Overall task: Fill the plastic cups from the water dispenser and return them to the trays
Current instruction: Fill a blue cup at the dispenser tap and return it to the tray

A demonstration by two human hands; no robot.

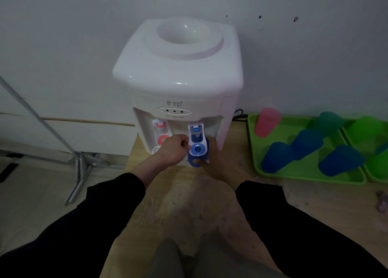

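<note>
A white water dispenser point(178, 78) stands on the wooden table against the wall, with a red tap point(161, 134) on its left and a blue tap point(197, 140) on its right. My right hand point(216, 162) grips a blue plastic cup point(194, 161) held under the blue tap. My left hand point(173, 152) is curled at the left side of the blue tap's lever, fingers touching it. On a green tray point(300, 176) to the right stand a pink cup point(266, 121), several blue cups point(277, 157) and a teal one point(329, 120), all upside down.
A second green tray point(375, 177) with green cups point(366, 128) reaches the right edge. A metal stand point(79, 162) rises left of the table over a pale floor. A black cable point(239, 114) runs behind the dispenser. A small purple object point(382, 202) lies near the right edge.
</note>
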